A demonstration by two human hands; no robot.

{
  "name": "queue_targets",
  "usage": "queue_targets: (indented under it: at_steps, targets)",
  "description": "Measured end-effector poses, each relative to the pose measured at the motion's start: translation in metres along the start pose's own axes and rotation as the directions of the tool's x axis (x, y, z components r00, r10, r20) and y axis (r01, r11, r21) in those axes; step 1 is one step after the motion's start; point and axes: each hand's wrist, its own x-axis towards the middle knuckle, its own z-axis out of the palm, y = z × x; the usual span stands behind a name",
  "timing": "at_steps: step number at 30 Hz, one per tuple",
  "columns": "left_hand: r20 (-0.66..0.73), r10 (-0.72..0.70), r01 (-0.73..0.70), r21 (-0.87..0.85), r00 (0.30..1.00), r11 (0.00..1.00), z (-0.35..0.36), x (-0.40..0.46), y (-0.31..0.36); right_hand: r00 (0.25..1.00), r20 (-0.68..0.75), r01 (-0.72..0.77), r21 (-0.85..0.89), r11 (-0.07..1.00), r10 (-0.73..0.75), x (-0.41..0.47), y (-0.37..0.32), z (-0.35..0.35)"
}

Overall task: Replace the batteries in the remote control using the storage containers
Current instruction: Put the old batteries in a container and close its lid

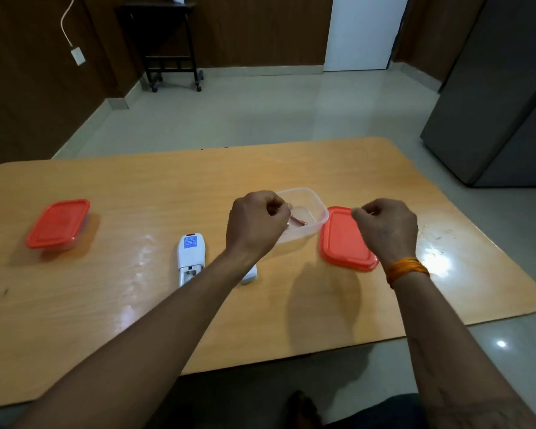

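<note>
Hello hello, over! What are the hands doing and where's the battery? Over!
Left hand curled over open container. Right hand curled above loose red lid. Battery in container. Remote open, nothing blocking.

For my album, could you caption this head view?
Both hands hover over an open clear container holding a battery, remote nearby.

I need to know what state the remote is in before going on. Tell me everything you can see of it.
The remote is white plastic and lies back-up on the wooden table, left of the left forearm. A blue label sits near its far end. At its near end the battery bay is open, with the cover off; whether batteries are inside is too small to tell. Neither hand touches it.
</note>
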Motion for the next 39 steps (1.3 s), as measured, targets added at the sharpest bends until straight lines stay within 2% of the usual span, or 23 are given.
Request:
queue_targets:
  at_steps: [4,8,10,16,24,27,30,32,34,39]
  targets:
    - [0.168,0.068,-0.051,-0.105,0.983,0.993,0.024,-0.038,0.005,0.988,0.048,-0.147,0.001,0.989,0.146,-0.008,0.031,-0.004]
    - [0.421,0.091,-0.131,0.066,0.902,0.989,0.059,-0.059,0.011,0.981,0.107,-0.156,-0.052,0.986,0.161,-0.013,0.040,-0.006]
    - [0.476,0.052,-0.135,0.141,0.878,0.981,0.072,-0.063,0.013,0.977,0.137,-0.154,-0.075,0.985,0.163,-0.014,0.043,-0.004]
    - [0.467,0.007,-0.139,0.249,0.884,0.958,0.087,-0.064,0.025,0.970,0.126,-0.199,-0.095,0.975,0.210,-0.011,0.055,0.005]
    - [0.469,0.025,-0.116,0.166,0.883,0.979,0.085,-0.062,0.032,0.969,0.088,-0.236,0.033,0.971,0.233,-0.010,0.050,-0.003]
    - [0.452,-0.008,-0.020,0.056,0.892,0.998,0.081,-0.062,0.039,0.987,-0.059,-0.146,0.063,0.987,0.150,-0.016,0.042,-0.008]
    - [0.326,-0.065,0.120,-0.152,0.943,0.981,0.075,-0.058,0.040,0.980,-0.191,0.061,0.038,0.997,-0.053,-0.023,0.032,-0.010]
    - [0.262,-0.173,0.263,-0.364,0.950,0.894,0.066,-0.050,0.042,0.933,-0.273,0.244,0.010,0.970,-0.232,-0.024,0.026,-0.010]
    - [0.242,-0.308,0.392,-0.543,0.920,0.743,0.050,-0.038,0.047,0.871,-0.321,0.386,-0.020,0.922,-0.372,-0.025,0.021,-0.009]
    - [0.206,-0.525,0.503,-0.690,0.826,0.521,0.007,-0.006,0.044,0.773,-0.304,0.586,0.009,0.810,-0.556,-0.030,0.007,0.000]
